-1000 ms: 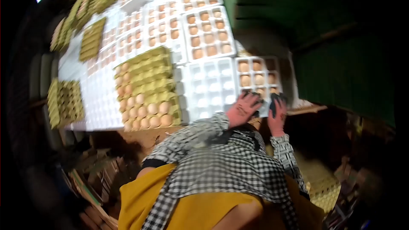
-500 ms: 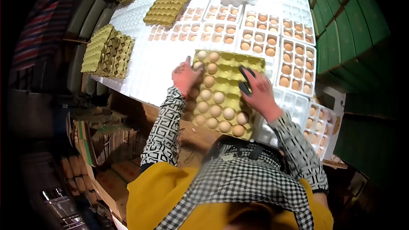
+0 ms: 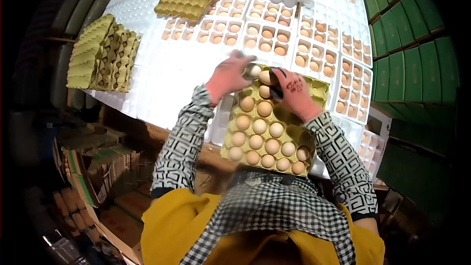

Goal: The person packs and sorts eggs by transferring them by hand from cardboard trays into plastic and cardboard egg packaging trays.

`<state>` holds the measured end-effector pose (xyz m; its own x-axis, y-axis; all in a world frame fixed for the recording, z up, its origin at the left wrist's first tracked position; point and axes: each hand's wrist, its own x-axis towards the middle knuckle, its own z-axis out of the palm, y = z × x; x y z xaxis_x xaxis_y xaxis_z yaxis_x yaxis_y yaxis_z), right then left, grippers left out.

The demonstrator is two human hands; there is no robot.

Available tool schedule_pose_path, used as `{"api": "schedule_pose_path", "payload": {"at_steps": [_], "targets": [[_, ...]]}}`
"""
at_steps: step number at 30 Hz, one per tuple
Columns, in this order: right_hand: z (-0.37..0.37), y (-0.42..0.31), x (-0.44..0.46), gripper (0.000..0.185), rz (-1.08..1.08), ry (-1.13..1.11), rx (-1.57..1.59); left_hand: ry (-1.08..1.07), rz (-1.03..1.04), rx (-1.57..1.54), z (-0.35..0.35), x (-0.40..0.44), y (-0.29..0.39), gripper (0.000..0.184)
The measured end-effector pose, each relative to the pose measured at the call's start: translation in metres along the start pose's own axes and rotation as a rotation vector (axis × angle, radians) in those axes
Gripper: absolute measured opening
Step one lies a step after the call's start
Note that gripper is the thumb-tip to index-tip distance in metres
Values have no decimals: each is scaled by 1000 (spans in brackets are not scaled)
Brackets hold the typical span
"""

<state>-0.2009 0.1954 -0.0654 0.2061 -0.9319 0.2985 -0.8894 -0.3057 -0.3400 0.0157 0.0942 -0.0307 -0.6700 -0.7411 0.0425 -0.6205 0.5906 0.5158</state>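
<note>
A yellow-green egg tray (image 3: 314,86) lies in front of me, with several pale brown eggs (image 3: 259,126) in its cups, mostly along the left and near sides. My right hand (image 3: 294,91), in a pink glove with dark fingertips, has its thumb and fingers on an egg (image 3: 265,77) near the tray's far left part. At the far left corner is my left hand (image 3: 229,76), also gloved. Its thumb and blurred fingers are spread beside a pale egg (image 3: 255,71). Cups under the right palm are hidden.
White foam trays (image 3: 274,49) of eggs cover the table's far and right parts. A pulp tray (image 3: 189,0) with eggs at its far edge lies beyond, and stacked pulp trays (image 3: 100,59) stand left. Green boxes (image 3: 417,64) are piled at right.
My right hand has moved from the tray's right side to the eggs at its far left. The left hand has shifted to the far left corner. The whole view has shifted.
</note>
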Motion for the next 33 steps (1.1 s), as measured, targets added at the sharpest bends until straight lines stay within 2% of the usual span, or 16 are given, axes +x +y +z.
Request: {"api": "schedule_pose_path", "payload": {"at_steps": [4,5,8,9,10,12,14,15,16,18,22,23,24,26,28,33], "targets": [[-22,3,18,54,6,-83,223,-198,106,302,-4,16,9,51],[-31,0,9,53,194,17,478,-119,88,169,-5,11,3,48],[-60,6,-11,56,622,274,1561,-158,-415,-1071,-17,-19,-30,48],[-65,-3,-8,53,625,303,1538,-97,-351,-1295,-20,-27,-36,53],[-71,2,-2,56,565,25,1362,-47,-295,-1518,-22,-36,-32,58],[-70,-30,19,55,545,-368,569,13,-252,-1457,-26,-43,-21,62],[-16,-46,21,43,190,-585,-199,-188,-277,-1207,-34,-43,-28,57],[-22,-53,28,42,219,-615,-154,-241,-353,-914,-47,-43,1,55],[-29,-50,26,41,321,-519,19,-183,111,-459,-40,-36,2,62],[-45,-30,9,39,520,-315,358,-330,32,278,-34,-46,27,61],[-74,5,-25,26,815,-182,1584,-467,42,478,-17,-42,45,50],[-75,-1,-28,29,830,-191,1607,-442,56,487,-14,-44,47,47],[-81,-15,-30,33,644,-192,1522,-412,64,495,-12,-46,49,44],[-42,-14,-27,38,588,-283,2127,-289,97,496,-6,-46,53,41],[-43,-42,-15,39,317,-126,1509,-115,142,495,0,-45,54,39],[-82,-38,-15,38,526,-250,1834,33,-164,11,-5,-91,33,57]]}}
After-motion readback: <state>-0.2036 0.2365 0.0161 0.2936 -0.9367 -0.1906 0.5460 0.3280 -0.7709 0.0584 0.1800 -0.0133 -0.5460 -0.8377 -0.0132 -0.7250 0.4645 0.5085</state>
